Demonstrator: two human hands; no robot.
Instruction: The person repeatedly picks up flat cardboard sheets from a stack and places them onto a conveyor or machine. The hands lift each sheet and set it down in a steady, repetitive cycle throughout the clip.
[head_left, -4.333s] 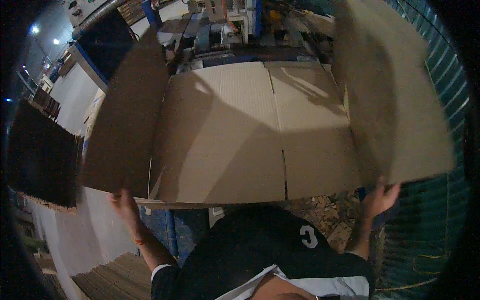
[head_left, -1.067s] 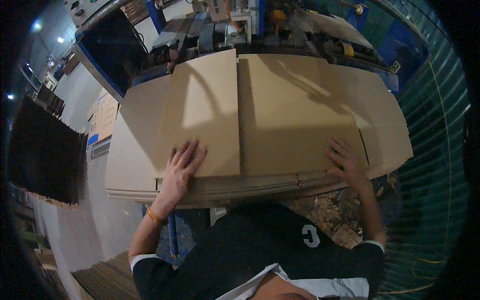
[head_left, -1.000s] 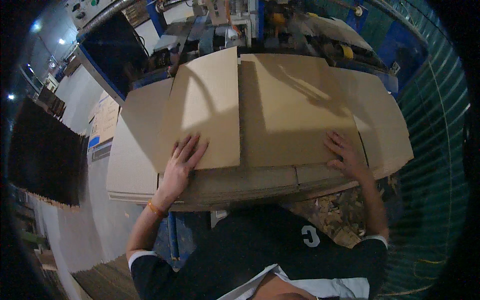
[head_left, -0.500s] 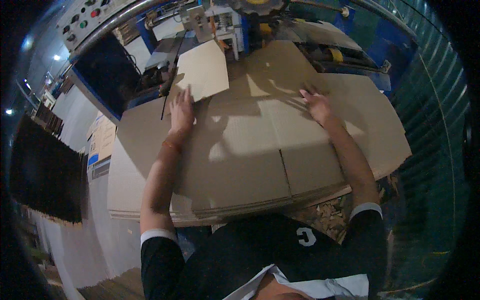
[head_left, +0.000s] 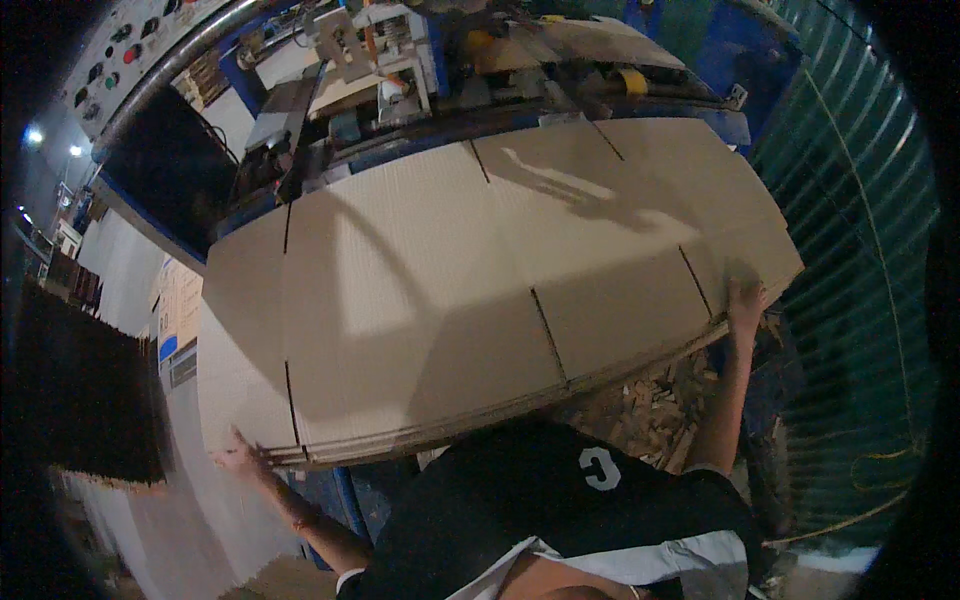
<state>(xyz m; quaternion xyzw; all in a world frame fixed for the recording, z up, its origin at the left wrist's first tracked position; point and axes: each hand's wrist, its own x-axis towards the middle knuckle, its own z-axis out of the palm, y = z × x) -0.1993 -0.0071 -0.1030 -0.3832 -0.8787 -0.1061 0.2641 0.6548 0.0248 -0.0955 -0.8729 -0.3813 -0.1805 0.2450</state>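
A large slotted cardboard sheet (head_left: 420, 290) lies on top of a stack of similar sheets in front of me. Dark slots cut into its near and far edges. My left hand (head_left: 242, 458) is at the stack's near left corner, slightly blurred, its fingers apart. At the near right edge, my right hand (head_left: 744, 305) grips the cardboard, with some fingers hidden behind the edge. Shadows fall across the sheet's surface.
Beyond the stack stands a blue machine (head_left: 390, 140) with rollers and a control panel (head_left: 120, 55) of buttons at far left. Cardboard scraps (head_left: 650, 400) are piled below, near my right arm. A green corrugated wall (head_left: 850, 250) rises at right; a dark stack (head_left: 85, 385) stands at left.
Both hands have come back from the far side to the near corners, spreading apart. The cardboard pieces on top have gone from the stack, uncovering the whole slotted sheet.
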